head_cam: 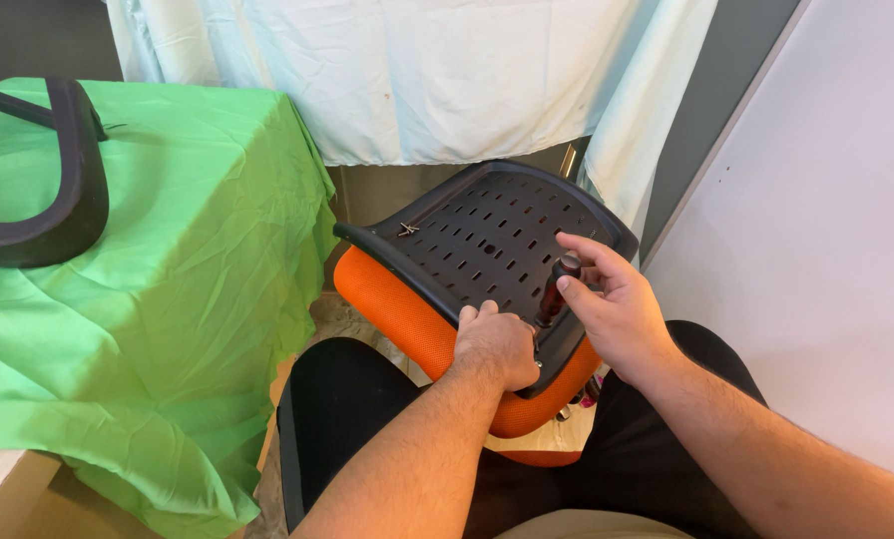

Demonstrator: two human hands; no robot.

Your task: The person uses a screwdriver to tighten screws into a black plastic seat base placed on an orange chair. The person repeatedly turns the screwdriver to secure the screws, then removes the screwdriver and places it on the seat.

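Observation:
An upturned chair seat (487, 235), with a black perforated plastic underside and an orange cushion (397, 304), rests tilted against my lap. My right hand (612, 299) is shut on the dark reddish handle of a screwdriver (557, 289) that stands upright on the seat's near edge. My left hand (497, 344) lies closed at the base of the tool, its fingers pinching around the shaft where it meets the plastic. A few small screws (408, 229) lie on the seat's left rim.
A table draped in green cloth (188, 289) stands to the left, with a black chair armrest (58, 180) lying on it. A pale cloth (417, 70) hangs behind. A white wall (826, 260) is close on the right.

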